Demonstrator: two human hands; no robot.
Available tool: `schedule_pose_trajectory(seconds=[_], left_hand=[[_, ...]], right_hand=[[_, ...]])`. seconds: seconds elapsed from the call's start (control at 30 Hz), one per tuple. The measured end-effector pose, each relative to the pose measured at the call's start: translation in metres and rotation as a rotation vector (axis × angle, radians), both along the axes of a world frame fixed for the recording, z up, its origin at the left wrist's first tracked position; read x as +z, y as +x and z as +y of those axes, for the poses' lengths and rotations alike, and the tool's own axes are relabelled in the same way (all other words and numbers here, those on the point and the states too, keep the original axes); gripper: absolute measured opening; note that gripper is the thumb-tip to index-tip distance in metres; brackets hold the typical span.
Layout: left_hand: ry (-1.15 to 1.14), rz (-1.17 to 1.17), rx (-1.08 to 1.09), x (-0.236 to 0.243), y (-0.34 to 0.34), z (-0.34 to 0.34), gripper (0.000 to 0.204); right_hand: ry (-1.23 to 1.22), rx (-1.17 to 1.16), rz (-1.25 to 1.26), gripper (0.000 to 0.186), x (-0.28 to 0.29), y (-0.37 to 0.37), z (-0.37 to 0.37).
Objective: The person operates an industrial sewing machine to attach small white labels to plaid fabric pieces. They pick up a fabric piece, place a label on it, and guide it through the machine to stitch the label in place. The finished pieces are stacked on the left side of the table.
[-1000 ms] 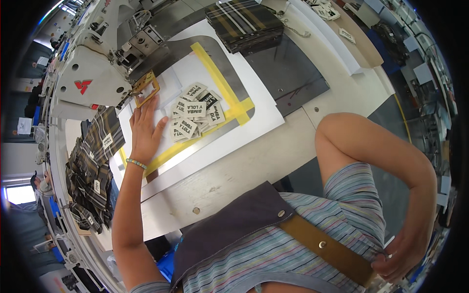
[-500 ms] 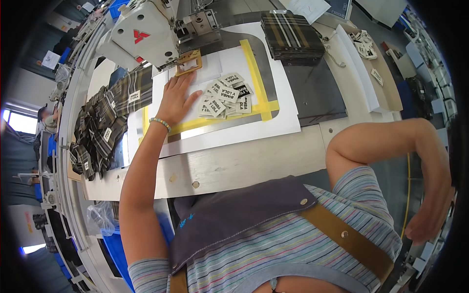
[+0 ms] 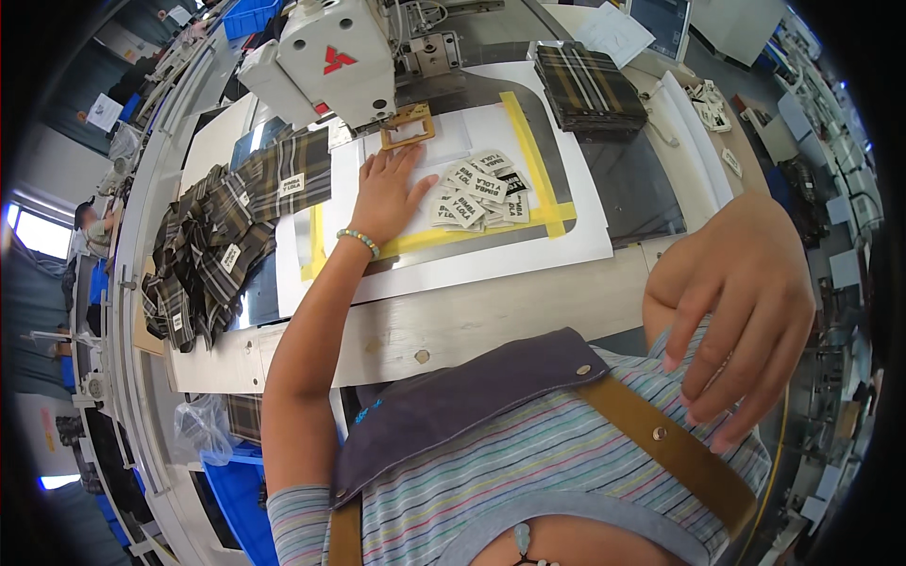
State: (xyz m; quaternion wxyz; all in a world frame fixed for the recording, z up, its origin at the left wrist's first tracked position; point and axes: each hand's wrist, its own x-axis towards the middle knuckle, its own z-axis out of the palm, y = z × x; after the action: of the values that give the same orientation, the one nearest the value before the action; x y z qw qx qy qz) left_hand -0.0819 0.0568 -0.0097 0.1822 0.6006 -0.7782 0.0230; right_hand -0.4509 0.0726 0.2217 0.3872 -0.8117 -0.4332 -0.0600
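My left hand (image 3: 389,196) lies palm down with spread fingers on the white work sheet (image 3: 429,269). Its fingertips reach the near edge of a yellowish clamp frame (image 3: 408,128) beneath the head of a white sewing machine (image 3: 330,61). Right of the thumb is a loose pile of small white cloth labels (image 3: 481,189) with dark lettering; one label is black. Yellow tape (image 3: 533,156) borders the sheet. My right hand (image 3: 741,302) is raised close in front of my chest, fingers hanging apart and nothing in them.
Crumpled plaid cloth pieces (image 3: 212,250) with sewn-on labels spill over the table's left side. A stack of folded plaid pieces (image 3: 590,87) stands at the back right, beside an open tray (image 3: 689,141) holding more labels. A blue bin (image 3: 241,495) sits below the table at left.
My right hand has come from the far right side inward and up, in front of my chest. My left hand stays by the clamp frame; the whole view has shifted slightly.
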Motion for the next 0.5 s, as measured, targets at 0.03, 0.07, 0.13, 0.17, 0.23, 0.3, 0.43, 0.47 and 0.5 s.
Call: schedule_pose_trajectory(seconds=[0.03, 0.07, 0.13, 0.17, 0.23, 0.3, 0.43, 0.47, 0.5], left_hand=[[-0.002, -0.016, 0.0, 0.0, -0.002, 0.0, 0.06], [-0.009, 0.0, -0.009, 0.001, -0.004, 0.001, 0.061], [-0.013, -0.001, 0.001, -0.001, -0.002, 0.0, 0.062], [-0.023, 0.007, -0.015, -0.001, -0.005, -0.005, 0.063], [-0.058, 0.032, -0.067, -0.002, -0.013, -0.01, 0.062], [-0.058, 0.09, -0.086, -0.006, -0.01, -0.007, 0.064], [-0.009, 0.145, -0.135, -0.006, 0.012, 0.001, 0.068], [-0.011, 0.129, -0.157, -0.006, 0.018, 0.003, 0.068], [-0.016, 0.112, -0.179, -0.007, 0.024, 0.004, 0.068]], right_hand=[[0.005, -0.025, -0.008, 0.021, -0.007, 0.005, 0.003], [0.011, -0.05, -0.018, 0.02, -0.013, 0.012, 0.004], [0.062, -0.084, 0.043, 0.022, -0.016, 0.028, -0.002], [0.081, -0.124, 0.08, 0.027, -0.014, 0.032, -0.007], [0.15, -0.287, 0.061, 0.035, -0.029, 0.031, -0.032], [0.311, -0.675, 0.044, 0.035, -0.058, 0.022, -0.047], [0.269, -1.777, 0.044, 0.032, -0.106, 0.02, -0.071], [0.129, -1.953, 0.034, 0.032, -0.115, 0.018, -0.082], [-0.024, -2.121, 0.021, 0.032, -0.127, 0.014, -0.095]])
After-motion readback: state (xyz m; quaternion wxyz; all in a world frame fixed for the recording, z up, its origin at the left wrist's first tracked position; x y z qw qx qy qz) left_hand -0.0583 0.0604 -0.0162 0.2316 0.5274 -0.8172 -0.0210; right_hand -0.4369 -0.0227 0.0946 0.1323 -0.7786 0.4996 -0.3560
